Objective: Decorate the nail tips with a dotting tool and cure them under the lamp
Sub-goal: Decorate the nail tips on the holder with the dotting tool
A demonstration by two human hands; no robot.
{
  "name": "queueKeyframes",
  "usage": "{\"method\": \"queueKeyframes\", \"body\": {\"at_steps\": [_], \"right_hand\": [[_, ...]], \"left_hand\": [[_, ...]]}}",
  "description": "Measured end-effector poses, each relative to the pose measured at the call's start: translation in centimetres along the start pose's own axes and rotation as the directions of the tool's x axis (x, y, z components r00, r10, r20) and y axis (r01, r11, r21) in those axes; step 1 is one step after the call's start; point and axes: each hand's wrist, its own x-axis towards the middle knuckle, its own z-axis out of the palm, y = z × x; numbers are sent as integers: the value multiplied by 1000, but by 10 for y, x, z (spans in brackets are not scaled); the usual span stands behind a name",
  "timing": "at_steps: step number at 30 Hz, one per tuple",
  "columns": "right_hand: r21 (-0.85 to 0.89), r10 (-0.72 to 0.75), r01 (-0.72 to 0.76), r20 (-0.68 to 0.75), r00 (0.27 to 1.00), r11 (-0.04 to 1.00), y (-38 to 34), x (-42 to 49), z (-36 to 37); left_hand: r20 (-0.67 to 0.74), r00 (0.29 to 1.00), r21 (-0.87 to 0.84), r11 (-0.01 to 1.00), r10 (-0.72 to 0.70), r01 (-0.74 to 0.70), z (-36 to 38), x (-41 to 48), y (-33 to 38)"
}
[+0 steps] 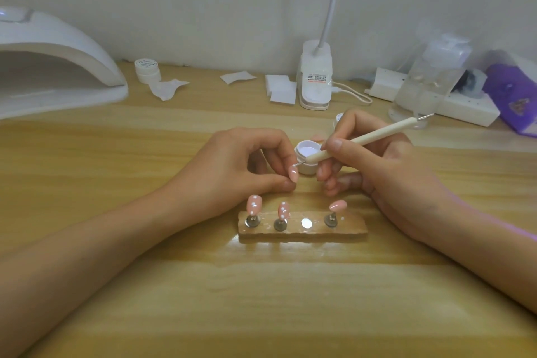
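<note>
My left hand (pixel 247 166) pinches a pink nail tip (pixel 293 174) between thumb and fingers, above the wooden holder (pixel 302 234). My right hand (pixel 377 166) grips a cream dotting tool (pixel 360 141) like a pen, its small point touching the top of the held tip. Behind the tool's point stands an open white gel pot (pixel 308 158). On the holder stand three pink tips on metal pegs: the left one (pixel 254 204) and the middle one (pixel 283 210) carry white dots, the right one (pixel 337 205) is plain. One magnet spot (pixel 306 223) on the holder is bare.
A white curing lamp (pixel 55 67) sits at the far left with its opening towards the desk. A closed gel jar (pixel 147 66), paper wipes (pixel 167 88), a desk lamp base (pixel 315 78), a clear pump bottle (pixel 430 78) and a purple packet (pixel 511 96) line the back.
</note>
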Motion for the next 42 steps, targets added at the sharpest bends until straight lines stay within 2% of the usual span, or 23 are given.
{"method": "queueKeyframes", "body": {"at_steps": [42], "right_hand": [[2,-12,12,-9,1000,1000,-1,0,-1]], "left_hand": [[4,1000,-5,1000,0,0,0,1,3]]}}
